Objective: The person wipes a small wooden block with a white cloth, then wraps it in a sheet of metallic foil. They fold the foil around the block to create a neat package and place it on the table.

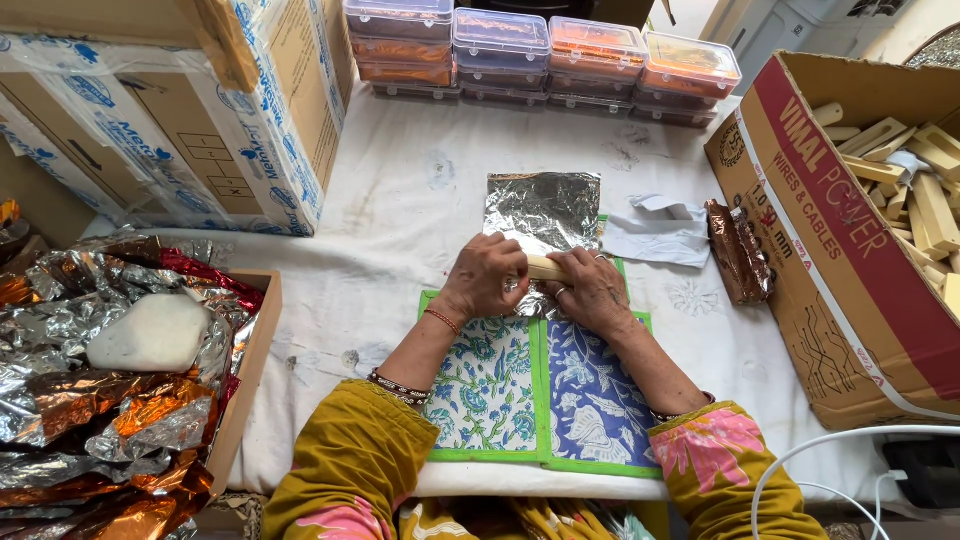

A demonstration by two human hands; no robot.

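My left hand and my right hand both grip a pale wooden stick that lies across the near edge of a silver foil sheet. The foil is curled up around the stick under my fingers. All of this rests on a floral cloth mat with green borders, on a white-covered table. Most of the stick is hidden by my hands.
An open cardboard box of pale wooden sticks stands at the right. A brown foil-wrapped piece and white paper lie beside it. Stacked clear plastic boxes line the far edge. Crumpled foil fills a tray at the left, behind which stand cardboard cartons.
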